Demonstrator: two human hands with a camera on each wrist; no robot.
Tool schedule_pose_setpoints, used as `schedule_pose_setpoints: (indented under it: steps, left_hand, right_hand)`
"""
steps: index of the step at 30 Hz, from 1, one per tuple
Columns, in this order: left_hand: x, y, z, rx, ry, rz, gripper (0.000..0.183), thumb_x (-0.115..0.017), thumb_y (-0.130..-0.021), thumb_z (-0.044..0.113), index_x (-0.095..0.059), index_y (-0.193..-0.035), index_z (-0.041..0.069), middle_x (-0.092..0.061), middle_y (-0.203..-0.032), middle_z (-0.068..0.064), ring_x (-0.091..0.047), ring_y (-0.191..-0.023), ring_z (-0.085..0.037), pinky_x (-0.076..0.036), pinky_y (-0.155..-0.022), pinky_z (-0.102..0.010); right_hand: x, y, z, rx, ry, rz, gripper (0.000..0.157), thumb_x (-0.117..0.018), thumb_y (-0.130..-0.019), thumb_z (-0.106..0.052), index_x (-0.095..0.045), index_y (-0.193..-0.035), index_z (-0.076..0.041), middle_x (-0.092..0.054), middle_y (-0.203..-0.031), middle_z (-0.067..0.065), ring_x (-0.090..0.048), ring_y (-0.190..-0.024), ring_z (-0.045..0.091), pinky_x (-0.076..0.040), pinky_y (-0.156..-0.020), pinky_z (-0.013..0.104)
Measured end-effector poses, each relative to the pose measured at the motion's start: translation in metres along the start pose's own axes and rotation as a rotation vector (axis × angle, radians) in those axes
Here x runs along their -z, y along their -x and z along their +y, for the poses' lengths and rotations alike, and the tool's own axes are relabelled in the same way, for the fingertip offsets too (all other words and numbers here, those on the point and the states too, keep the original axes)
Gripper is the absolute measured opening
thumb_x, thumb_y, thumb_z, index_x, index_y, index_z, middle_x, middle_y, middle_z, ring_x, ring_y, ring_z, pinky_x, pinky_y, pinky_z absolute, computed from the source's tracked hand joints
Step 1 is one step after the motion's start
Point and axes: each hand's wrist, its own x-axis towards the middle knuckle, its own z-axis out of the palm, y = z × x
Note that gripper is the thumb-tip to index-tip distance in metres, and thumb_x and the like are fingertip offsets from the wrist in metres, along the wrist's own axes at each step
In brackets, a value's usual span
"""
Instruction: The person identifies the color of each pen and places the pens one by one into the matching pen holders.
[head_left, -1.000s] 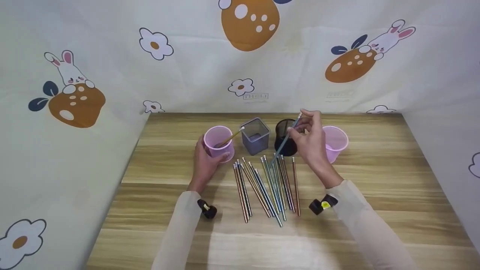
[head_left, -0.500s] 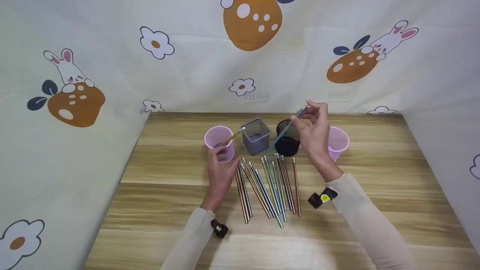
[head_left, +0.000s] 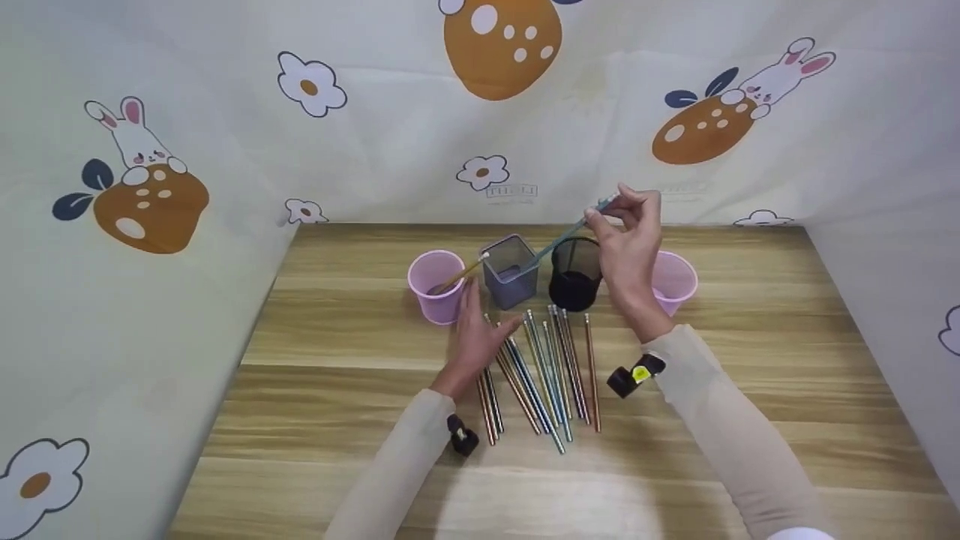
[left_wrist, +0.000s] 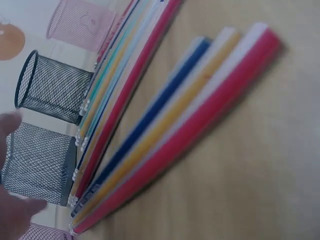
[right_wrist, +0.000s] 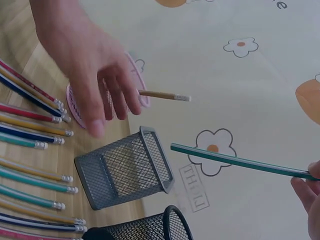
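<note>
My right hand (head_left: 634,244) pinches a teal pencil (head_left: 562,238) near its eraser end. In the right wrist view the pencil's (right_wrist: 235,159) far end is apart from the rim of the square grey mesh pencil holder (right_wrist: 125,167). My left hand (head_left: 476,337) holds nothing, its thumb spread from straight fingers. It lies between the left pink pencil cup (head_left: 441,307) and the square holder (head_left: 511,291), over the tops of some pencils. A yellow pencil (head_left: 465,271) leans in that pink cup, eraser end up.
A round black mesh holder (head_left: 574,289) stands right of the square one, and a second pink cup (head_left: 675,277) is partly behind my right hand. Several striped pencils (head_left: 536,375) lie on the wooden table (head_left: 322,420), erasers toward the holders. A patterned sheet (head_left: 390,150) rises behind.
My left hand has let go of the left pink cup and moved right toward the square holder. My right hand has risen, lifting the teal pencil; its lower end swung up toward the square holder.
</note>
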Motion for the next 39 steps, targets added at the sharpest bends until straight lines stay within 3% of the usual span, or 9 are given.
schedule_pose_setpoints:
  steps: [3, 5, 10, 16, 20, 28, 39]
  left_hand:
    - [0.000, -0.011, 0.002, 0.095, -0.001, -0.078, 0.109, -0.083, -0.081, 0.038, -0.015, -0.159, 0.004, -0.021, -0.165, -0.021, -0.021, -0.154, -0.033, -0.024, -0.126, -0.047]
    - [0.000, -0.018, 0.003, 0.115, -0.003, -0.085, 0.107, -0.083, -0.080, 0.040, -0.018, -0.158, 0.005, -0.026, -0.163, -0.019, -0.025, -0.153, -0.030, -0.025, -0.126, -0.044]
    - [-0.004, -0.034, 0.007, 0.117, 0.048, -0.084, 0.100, -0.083, -0.080, 0.037, -0.025, -0.154, 0.002, -0.043, -0.151, -0.018, -0.040, -0.143, -0.028, -0.030, -0.124, -0.039]
    - [-0.006, -0.045, 0.008, 0.130, 0.090, -0.083, 0.113, -0.084, -0.080, 0.035, -0.009, -0.160, 0.003, -0.039, -0.157, -0.018, -0.038, -0.146, -0.026, -0.026, -0.125, -0.036]
    - [-0.008, -0.049, 0.006, 0.129, 0.131, -0.055, 0.112, -0.084, -0.080, 0.030, -0.010, -0.160, 0.005, -0.039, -0.157, -0.019, -0.040, -0.145, -0.025, -0.027, -0.125, -0.035]
    - [-0.012, -0.058, 0.003, 0.062, 0.239, -0.035, 0.095, -0.081, -0.082, 0.013, -0.024, -0.157, 0.005, -0.049, -0.148, -0.024, -0.048, -0.139, -0.035, -0.033, -0.122, -0.040]
    - [-0.014, -0.059, 0.000, 0.086, 0.191, -0.043, 0.072, -0.082, -0.081, 0.017, -0.048, -0.141, -0.002, -0.064, -0.129, -0.022, -0.062, -0.122, -0.031, -0.046, -0.111, -0.040]
  right_hand:
    - [-0.003, -0.002, 0.005, -0.004, -0.023, 0.006, 0.046, -0.068, -0.082, 0.018, -0.049, -0.122, 0.006, -0.058, -0.099, 0.012, -0.064, -0.086, 0.011, -0.062, -0.077, 0.026]
    - [-0.004, -0.003, 0.009, -0.004, -0.014, 0.004, 0.043, -0.069, -0.082, 0.017, -0.050, -0.119, 0.004, -0.059, -0.096, 0.006, -0.065, -0.086, 0.013, -0.062, -0.077, 0.026]
    - [-0.006, -0.007, 0.019, -0.010, -0.007, 0.011, 0.038, -0.069, -0.083, 0.016, -0.053, -0.113, 0.000, -0.060, -0.093, 0.004, -0.067, -0.087, 0.015, -0.062, -0.077, 0.026]
    - [-0.009, -0.009, 0.030, -0.036, 0.072, 0.012, 0.034, -0.069, -0.085, 0.012, -0.054, -0.114, 0.001, -0.060, -0.093, 0.003, -0.065, -0.085, 0.008, -0.061, -0.078, 0.024]
    - [-0.010, -0.007, 0.040, -0.037, 0.148, -0.011, 0.033, -0.070, -0.086, 0.008, -0.054, -0.116, 0.004, -0.060, -0.095, 0.005, -0.065, -0.089, 0.013, -0.060, -0.079, 0.021]
    - [-0.009, -0.004, 0.055, -0.011, 0.245, -0.009, 0.027, -0.070, -0.088, 0.005, -0.057, -0.111, 0.005, -0.065, -0.096, 0.013, -0.066, -0.090, 0.017, -0.058, -0.081, 0.018]
    - [-0.010, 0.007, 0.067, -0.024, 0.321, -0.041, 0.022, -0.074, -0.087, -0.001, -0.062, -0.104, 0.006, -0.071, -0.099, 0.023, -0.069, -0.085, 0.015, -0.058, -0.079, 0.018]
